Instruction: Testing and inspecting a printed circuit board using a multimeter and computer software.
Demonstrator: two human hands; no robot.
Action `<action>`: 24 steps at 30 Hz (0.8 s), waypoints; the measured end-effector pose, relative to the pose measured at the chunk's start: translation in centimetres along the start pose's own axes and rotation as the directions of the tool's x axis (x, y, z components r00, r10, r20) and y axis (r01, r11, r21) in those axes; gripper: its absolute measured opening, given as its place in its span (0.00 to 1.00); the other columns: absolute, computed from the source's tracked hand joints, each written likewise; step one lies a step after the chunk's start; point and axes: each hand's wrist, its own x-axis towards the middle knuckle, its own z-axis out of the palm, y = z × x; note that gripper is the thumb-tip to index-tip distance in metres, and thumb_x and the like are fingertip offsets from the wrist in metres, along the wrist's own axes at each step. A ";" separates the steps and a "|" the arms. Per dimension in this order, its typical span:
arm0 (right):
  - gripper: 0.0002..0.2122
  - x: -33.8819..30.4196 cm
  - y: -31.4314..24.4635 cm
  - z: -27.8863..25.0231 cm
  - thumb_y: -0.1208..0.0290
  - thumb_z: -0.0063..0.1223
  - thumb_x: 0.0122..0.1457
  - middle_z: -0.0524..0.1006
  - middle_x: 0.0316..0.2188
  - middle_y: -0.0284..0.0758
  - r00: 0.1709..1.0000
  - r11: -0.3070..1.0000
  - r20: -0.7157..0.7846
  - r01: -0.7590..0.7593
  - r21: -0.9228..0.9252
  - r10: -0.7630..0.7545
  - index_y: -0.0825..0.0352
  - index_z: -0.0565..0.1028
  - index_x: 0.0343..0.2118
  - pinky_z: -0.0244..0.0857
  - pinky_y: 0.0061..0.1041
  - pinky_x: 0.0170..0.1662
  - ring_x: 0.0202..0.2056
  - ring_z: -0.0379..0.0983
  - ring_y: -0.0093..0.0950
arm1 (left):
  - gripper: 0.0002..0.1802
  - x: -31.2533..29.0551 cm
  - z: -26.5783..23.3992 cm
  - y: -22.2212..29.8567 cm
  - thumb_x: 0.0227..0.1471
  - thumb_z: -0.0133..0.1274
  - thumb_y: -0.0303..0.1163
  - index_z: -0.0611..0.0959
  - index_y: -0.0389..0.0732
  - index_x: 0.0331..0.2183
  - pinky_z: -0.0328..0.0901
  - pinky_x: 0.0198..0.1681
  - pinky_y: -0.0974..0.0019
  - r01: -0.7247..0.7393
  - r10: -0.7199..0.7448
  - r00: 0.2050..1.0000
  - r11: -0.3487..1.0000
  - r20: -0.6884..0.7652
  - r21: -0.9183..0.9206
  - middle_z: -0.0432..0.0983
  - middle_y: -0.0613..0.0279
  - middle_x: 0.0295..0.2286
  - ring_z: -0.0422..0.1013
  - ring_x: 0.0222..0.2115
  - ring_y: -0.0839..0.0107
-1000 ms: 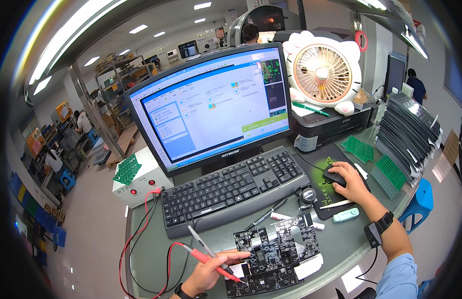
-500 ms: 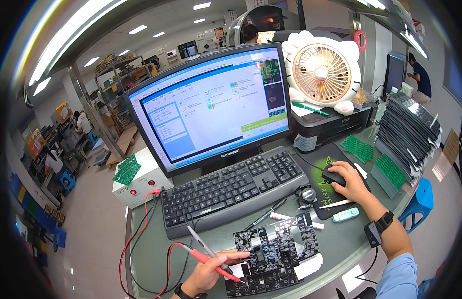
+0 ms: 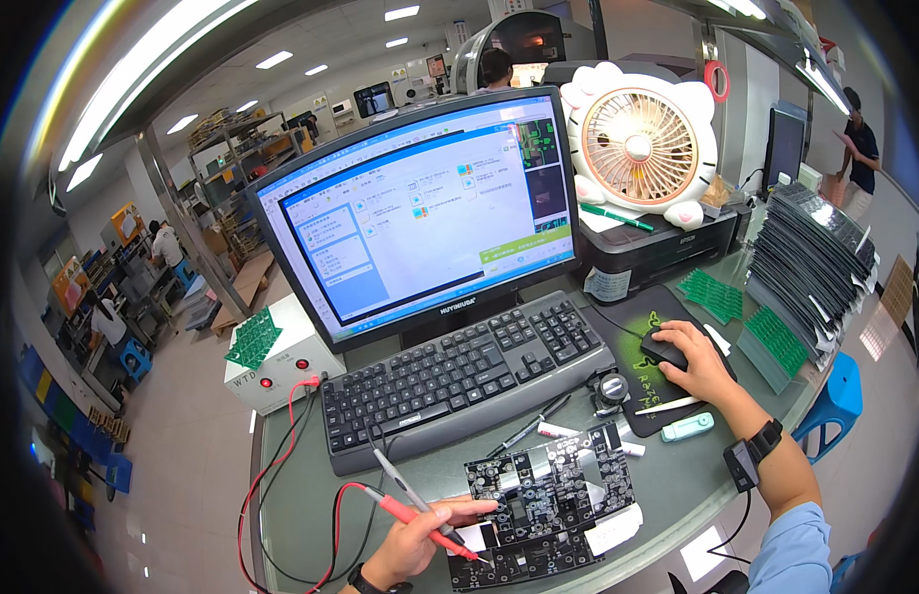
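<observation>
My left hand (image 3: 410,546) is closed around a red test probe (image 3: 402,511) and a slim grey pen-shaped probe (image 3: 404,481), which cross near the fingers. The red probe's tip rests over the lower edge of black circuit boards (image 3: 549,495), and my index finger lies along their left side. Whether the tip touches the board is too small to tell. My right hand (image 3: 699,368) curls over a black computer mouse (image 3: 663,347) on a dark mouse pad (image 3: 633,322) with green print.
A keyboard (image 3: 469,371) and lit monitor (image 3: 420,213) stand ahead. Red and black leads run from a white box (image 3: 281,364). A knobbed black device (image 3: 611,389), pens (image 3: 529,428) and a mint-green object (image 3: 687,428) lie near the boards. Right are a fan (image 3: 638,148), printer (image 3: 667,249) and stacked panels (image 3: 811,262).
Both hands, the probes and the boards look unmoved. At the far right, a person in the background has shifted and now stands more upright.
</observation>
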 end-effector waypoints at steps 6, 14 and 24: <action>0.21 0.0 -0.2 -0.1 0.71 0.60 0.50 0.68 0.53 0.35 1.000 1.000 0.007 -0.011 -0.001 0.011 0.58 0.73 0.50 0.57 0.36 0.56 0.56 0.64 0.36 | 0.32 0.0 0.0 0.1 0.62 0.34 0.43 0.72 0.25 0.53 0.62 0.56 0.61 0.000 0.000 1.000 1.000 0.006 -0.001 0.70 0.47 0.53 0.68 0.51 0.59; 0.22 0.0 -0.2 -0.1 0.71 0.60 0.50 0.68 0.53 0.35 1.000 1.000 0.016 -0.020 0.000 0.020 0.57 0.73 0.50 0.57 0.36 0.56 0.56 0.64 0.35 | 0.30 0.0 0.0 -0.2 0.63 0.34 0.42 0.72 0.25 0.53 0.62 0.56 0.59 -0.037 0.037 0.999 0.999 0.001 0.001 0.70 0.47 0.53 0.68 0.52 0.57; 0.22 0.0 0.0 0.0 0.71 0.61 0.50 0.68 0.53 0.36 1.000 1.000 0.005 0.001 -0.008 -0.001 0.57 0.73 0.50 0.58 0.37 0.56 0.56 0.64 0.36 | 0.30 0.0 -0.1 -0.1 0.62 0.35 0.41 0.73 0.25 0.53 0.62 0.57 0.60 -0.023 0.023 1.000 1.000 0.000 0.004 0.70 0.47 0.54 0.68 0.52 0.59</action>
